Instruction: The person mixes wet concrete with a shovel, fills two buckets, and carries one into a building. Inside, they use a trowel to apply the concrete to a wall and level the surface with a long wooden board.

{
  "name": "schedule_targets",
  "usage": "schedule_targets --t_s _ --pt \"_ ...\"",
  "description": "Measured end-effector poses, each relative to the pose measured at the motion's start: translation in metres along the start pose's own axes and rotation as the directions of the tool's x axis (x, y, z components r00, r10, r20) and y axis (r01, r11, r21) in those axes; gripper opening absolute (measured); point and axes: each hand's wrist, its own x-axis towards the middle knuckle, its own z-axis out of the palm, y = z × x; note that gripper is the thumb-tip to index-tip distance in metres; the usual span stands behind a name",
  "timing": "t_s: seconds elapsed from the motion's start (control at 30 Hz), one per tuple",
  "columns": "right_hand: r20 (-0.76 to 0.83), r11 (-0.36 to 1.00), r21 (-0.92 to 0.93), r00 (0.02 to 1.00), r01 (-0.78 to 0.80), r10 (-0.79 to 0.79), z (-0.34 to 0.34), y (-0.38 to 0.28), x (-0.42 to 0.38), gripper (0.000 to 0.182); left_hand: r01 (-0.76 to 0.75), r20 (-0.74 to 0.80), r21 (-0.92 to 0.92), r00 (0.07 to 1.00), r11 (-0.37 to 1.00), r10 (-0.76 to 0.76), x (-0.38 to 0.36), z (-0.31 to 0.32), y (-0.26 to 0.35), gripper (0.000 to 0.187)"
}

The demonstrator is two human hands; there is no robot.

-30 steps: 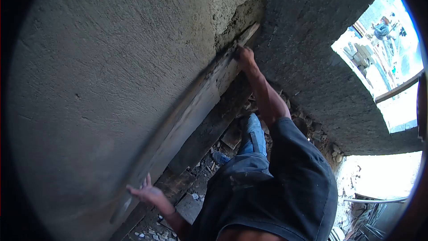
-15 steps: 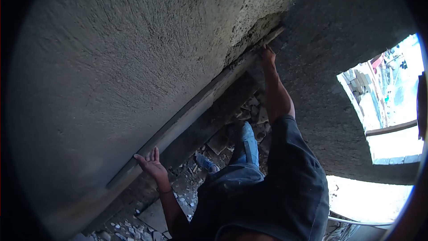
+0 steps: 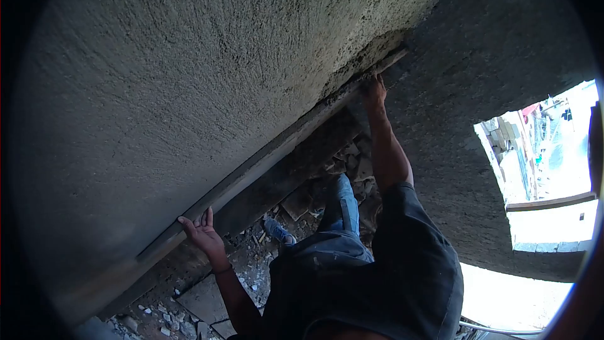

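Observation:
A long straight board (image 3: 251,170) lies slantwise along the foot of the rough plastered wall (image 3: 207,69). Near its upper right end, my right hand (image 3: 375,90) is closed round the board's edge. Toward the lower left end, my left hand (image 3: 202,232) touches the board with the thumb and fingers spread, palm turned up. Rough, darker mortar (image 3: 371,50) shows on the wall just above the board's upper end.
Broken rubble (image 3: 179,318) and flat slabs (image 3: 204,296) cover the ground below. My shoe (image 3: 277,230) stands among the debris. A second rough wall (image 3: 459,151) rises at the right, beside a bright opening (image 3: 560,151).
The view has shifted slightly. Both hands and the board appear a little lower and further left at the left end, with my left hand still spread against the board.

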Motion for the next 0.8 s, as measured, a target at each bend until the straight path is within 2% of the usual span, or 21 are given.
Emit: schedule_targets --t_s 0.13,0.2,0.23,0.27,0.3,0.33,0.37,0.4,0.43,0.47,0.5,0.53,0.57,0.63,0.67,0.73,0.77,0.8 --pt "-0.013 0.999 -0.002 0.999 0.038 -0.038 0.002 0.003 0.003 0.027 0.006 -0.058 0.012 0.998 1.0 -0.005 -0.001 0.002 0.001 0.073" --pt "-0.053 0.991 -0.132 0.999 -0.019 0.012 -0.026 0.027 0.031 0.027 0.011 -0.023 0.007 1.0 1.0 -0.011 0.003 -0.008 -0.003 0.074" --pt "-0.005 0.975 -0.22 1.0 0.024 -0.026 -0.047 0.05 0.044 0.027 0.012 0.01 -0.001 1.0 1.0 -0.012 0.008 -0.016 -0.006 0.076" --pt "0.215 0.853 -0.433 0.952 0.292 -0.217 -0.081 0.086 0.063 0.027 0.008 0.019 -0.006 1.0 1.0 -0.008 0.016 -0.028 -0.012 0.076" --pt "0.418 0.614 -0.56 0.83 0.556 -0.37 -0.107 0.118 0.076 0.027 0.02 -0.053 -0.001 0.998 1.0 -0.02 0.025 -0.045 -0.018 0.074" --pt "0.568 0.43 -0.553 0.701 0.713 -0.431 -0.125 0.146 0.086 0.027 0.029 -0.126 -0.002 0.992 1.0 -0.029 0.031 -0.054 -0.024 0.072" --pt "0.371 0.71 -0.528 0.879 0.466 -0.3 -0.097 0.132 0.061 0.027 0.016 -0.127 -0.009 0.992 1.0 -0.017 0.032 -0.055 -0.028 0.072" --pt "0.117 0.945 -0.289 0.985 0.154 -0.125 -0.068 0.119 0.037 0.027 0.028 -0.103 -0.024 0.994 0.999 -0.031 0.031 -0.059 -0.027 0.07" --pt "-0.124 0.999 0.025 0.991 -0.043 0.045 -0.033 0.1 0.006 0.028 0.044 -0.078 -0.03 0.996 0.999 -0.046 0.032 -0.062 -0.025 0.069" --pt "-0.136 0.998 0.029 0.988 -0.062 0.066 -0.051 0.118 0.018 0.028 0.042 -0.087 -0.008 0.995 0.999 -0.043 0.031 -0.066 -0.022 0.069" --pt "0.061 0.937 -0.27 0.975 0.224 -0.215 -0.088 0.145 0.053 0.028 0.042 -0.084 -0.016 0.996 0.999 -0.043 0.03 -0.066 -0.022 0.067" --pt "0.338 0.71 -0.464 0.847 0.529 -0.411 -0.104 0.157 0.076 0.029 0.039 -0.075 -0.041 0.996 0.998 -0.042 0.033 -0.062 -0.025 0.066" --pt "0.341 0.71 -0.468 0.849 0.526 -0.405 -0.092 0.143 0.063 0.029 0.042 -0.082 -0.041 0.996 0.998 -0.045 0.034 -0.066 -0.024 0.066" --pt "0.162 0.888 -0.366 0.959 0.278 -0.233 -0.078 0.116 0.056 0.031 0.063 -0.04 -0.055 0.997 0.996 -0.065 0.036 -0.066 -0.021 0.064" --pt "0.165 0.885 -0.371 0.958 0.282 -0.236 -0.076 0.109 0.058 0.031 0.067 -0.04 -0.061 0.997 0.996 -0.07 0.034 -0.064 -0.02 0.064" --pt "0.345 0.778 -0.425 0.877 0.463 -0.333 -0.075 0.102 0.064 0.034 0.019 -0.016 -0.055 1.0 0.998 -0.02 0.03 -0.06 -0.01 0.061" --pt "0.346 0.779 -0.43 0.88 0.458 -0.326 -0.064 0.092 0.051 0.034 0.021 -0.023 -0.053 0.999 0.998 -0.022 0.025 -0.057 -0.005 0.061" --pt "0.115 0.919 -0.324 0.973 0.225 -0.198 -0.036 0.066 0.029 0.034 0.006 -0.028 -0.055 1.0 0.998 -0.007 0.022 -0.053 -0.001 0.061"
